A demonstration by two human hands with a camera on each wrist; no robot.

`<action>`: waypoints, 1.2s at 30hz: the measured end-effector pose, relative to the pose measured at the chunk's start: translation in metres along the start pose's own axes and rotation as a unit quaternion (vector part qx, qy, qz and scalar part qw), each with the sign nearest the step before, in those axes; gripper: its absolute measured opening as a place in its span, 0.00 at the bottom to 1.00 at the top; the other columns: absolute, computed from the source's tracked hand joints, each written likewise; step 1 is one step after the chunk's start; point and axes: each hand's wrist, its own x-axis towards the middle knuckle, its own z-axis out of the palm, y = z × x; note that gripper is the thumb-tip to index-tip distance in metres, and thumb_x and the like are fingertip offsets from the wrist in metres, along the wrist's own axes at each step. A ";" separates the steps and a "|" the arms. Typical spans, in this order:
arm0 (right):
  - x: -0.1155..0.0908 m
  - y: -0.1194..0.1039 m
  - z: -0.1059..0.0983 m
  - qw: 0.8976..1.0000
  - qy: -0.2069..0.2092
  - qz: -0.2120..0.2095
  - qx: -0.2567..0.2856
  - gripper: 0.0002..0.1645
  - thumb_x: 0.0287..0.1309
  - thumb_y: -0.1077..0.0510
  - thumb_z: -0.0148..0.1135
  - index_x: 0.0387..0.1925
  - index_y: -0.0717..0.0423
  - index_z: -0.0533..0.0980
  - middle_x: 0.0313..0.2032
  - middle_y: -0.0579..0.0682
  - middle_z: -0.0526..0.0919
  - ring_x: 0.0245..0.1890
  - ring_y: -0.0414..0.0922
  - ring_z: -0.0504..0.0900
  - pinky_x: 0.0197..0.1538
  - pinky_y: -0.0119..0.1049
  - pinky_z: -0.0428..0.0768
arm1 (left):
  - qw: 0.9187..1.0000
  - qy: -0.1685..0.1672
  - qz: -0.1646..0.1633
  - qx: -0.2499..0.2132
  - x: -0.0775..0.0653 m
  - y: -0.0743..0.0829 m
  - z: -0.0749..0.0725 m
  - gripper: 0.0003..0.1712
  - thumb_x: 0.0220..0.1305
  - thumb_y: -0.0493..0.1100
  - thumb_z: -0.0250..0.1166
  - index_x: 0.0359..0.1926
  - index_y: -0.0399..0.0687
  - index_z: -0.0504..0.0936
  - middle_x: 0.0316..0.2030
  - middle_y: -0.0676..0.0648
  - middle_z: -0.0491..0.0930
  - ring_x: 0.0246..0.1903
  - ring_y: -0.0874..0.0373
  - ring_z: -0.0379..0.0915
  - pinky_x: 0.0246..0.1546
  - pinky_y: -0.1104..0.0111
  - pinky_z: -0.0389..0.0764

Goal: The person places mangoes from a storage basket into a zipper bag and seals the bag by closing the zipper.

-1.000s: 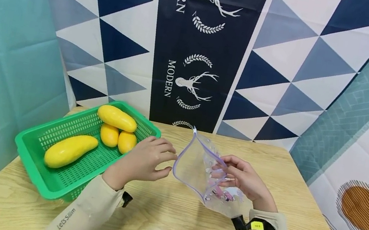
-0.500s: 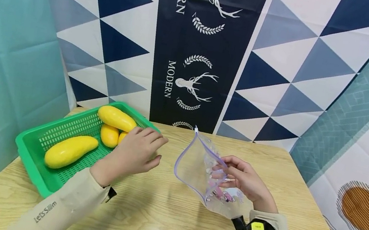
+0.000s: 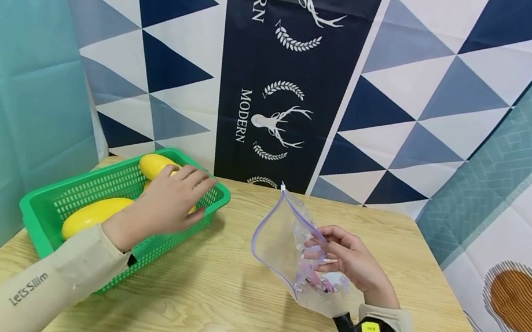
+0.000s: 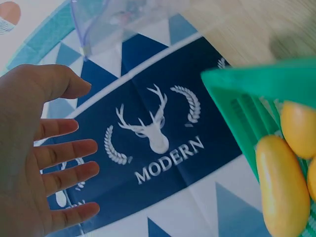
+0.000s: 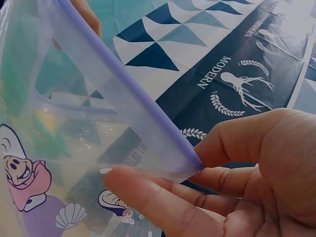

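Observation:
My left hand [image 3: 162, 201] hangs over the right side of a green plastic basket [image 3: 34, 230], fingers spread and holding nothing. In the left wrist view, that hand [image 4: 54, 153] is apart from the fruit. A long, smooth yellow fruit [image 3: 96, 214] lies in the basket's front; another long yellow fruit [image 3: 154, 164] lies at the back, partly behind my hand. Smaller round orange-yellow fruits [image 4: 298, 128] lie beside it. My right hand [image 3: 352, 263] pinches the purple-edged rim of a clear zip bag [image 3: 314, 300] with cartoon prints. The bag's mouth gapes toward the left.
Both hands are above a light wooden table [image 3: 222, 300]. A patterned cloth [image 3: 281, 74] with deer heads and triangles hangs behind it. Teal cloth [image 3: 16, 77] covers the left side, and more patterned cloth [image 3: 519, 261] is at the right.
My left hand has moved left, away from the bag's mouth and over the basket, now covering part of the fruit. My right hand and the bag have stayed nearly still.

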 end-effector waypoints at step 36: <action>0.002 0.006 0.001 1.000 -0.017 -0.005 0.000 0.16 0.75 0.64 0.44 0.54 0.76 0.64 0.46 0.51 0.83 0.42 0.44 0.86 0.41 0.42 0.86 | 0.931 -0.264 -0.248 -0.044 -0.049 -0.091 0.045 0.53 0.63 0.57 0.67 0.73 0.27 0.51 0.65 0.22 0.57 0.62 0.24 0.53 0.55 0.28 0.60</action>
